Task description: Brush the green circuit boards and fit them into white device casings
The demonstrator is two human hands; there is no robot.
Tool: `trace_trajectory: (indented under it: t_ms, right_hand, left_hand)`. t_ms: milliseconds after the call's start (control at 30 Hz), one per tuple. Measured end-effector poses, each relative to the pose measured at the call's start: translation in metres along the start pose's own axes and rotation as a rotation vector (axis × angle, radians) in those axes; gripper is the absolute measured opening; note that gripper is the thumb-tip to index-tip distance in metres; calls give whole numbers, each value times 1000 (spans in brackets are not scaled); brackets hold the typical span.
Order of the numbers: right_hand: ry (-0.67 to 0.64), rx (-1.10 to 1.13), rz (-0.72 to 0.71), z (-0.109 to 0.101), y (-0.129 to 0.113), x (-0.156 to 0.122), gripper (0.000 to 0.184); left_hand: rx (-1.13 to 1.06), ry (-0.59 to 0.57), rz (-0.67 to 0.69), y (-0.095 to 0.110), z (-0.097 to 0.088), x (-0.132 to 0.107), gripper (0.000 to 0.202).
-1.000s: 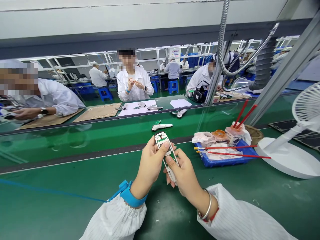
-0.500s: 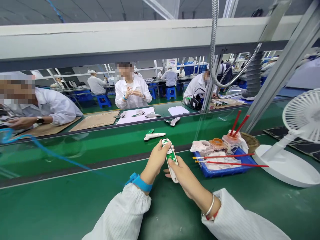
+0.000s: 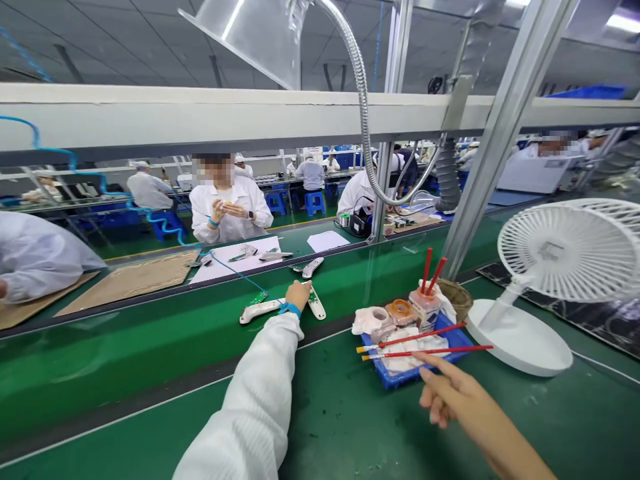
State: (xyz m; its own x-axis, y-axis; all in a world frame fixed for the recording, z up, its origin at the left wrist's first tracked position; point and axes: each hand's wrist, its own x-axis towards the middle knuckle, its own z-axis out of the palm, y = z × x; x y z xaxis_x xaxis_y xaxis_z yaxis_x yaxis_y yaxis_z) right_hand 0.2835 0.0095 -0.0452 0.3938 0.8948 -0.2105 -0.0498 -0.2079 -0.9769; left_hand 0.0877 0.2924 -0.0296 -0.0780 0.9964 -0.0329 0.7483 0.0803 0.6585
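Observation:
My left hand (image 3: 299,294) reaches out over the green conveyor belt, a blue band at its wrist. Its fingers are closed at the upper end of a white plastic housing with a green circuit board (image 3: 316,305); the fingertips are partly hidden. Left of that hand, another white housing (image 3: 260,311) lies on the belt beside a small green board (image 3: 258,299). My right hand (image 3: 453,393) is empty and open at the near edge of a blue tray (image 3: 397,381), index finger extended below two red-handled brushes (image 3: 435,351) lying across it.
Tape rolls (image 3: 401,311) and a bottle with red sticks (image 3: 427,308) stand in the tray. A white fan (image 3: 530,333) is at the right. Across the belt, a co-worker (image 3: 230,207) handles something small. A metal gooseneck (image 3: 364,113) hangs overhead.
The housing has gone from both hands at the bench onto the belt, with my left hand at its end. My right hand has let go and moved right to the tray. The view has shifted right.

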Motion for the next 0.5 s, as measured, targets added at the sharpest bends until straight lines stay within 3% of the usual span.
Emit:
trace_trajectory:
  t_ms: [100, 267, 400, 500]
  right_hand:
    - [36, -269, 32, -20, -16, 22, 49]
    - [-45, -607, 32, -32, -22, 50, 26]
    - [36, -624, -12, -28, -17, 50, 22]
    - [152, -541, -182, -22, -14, 40, 22]
  left_hand:
    - [135, 36, -5, -18, -10, 0, 36]
    - [280, 91, -30, -74, -53, -20, 34]
    - [283, 102, -1, -111, -80, -30, 30]
    - [228, 166, 41, -122, -91, -31, 32]
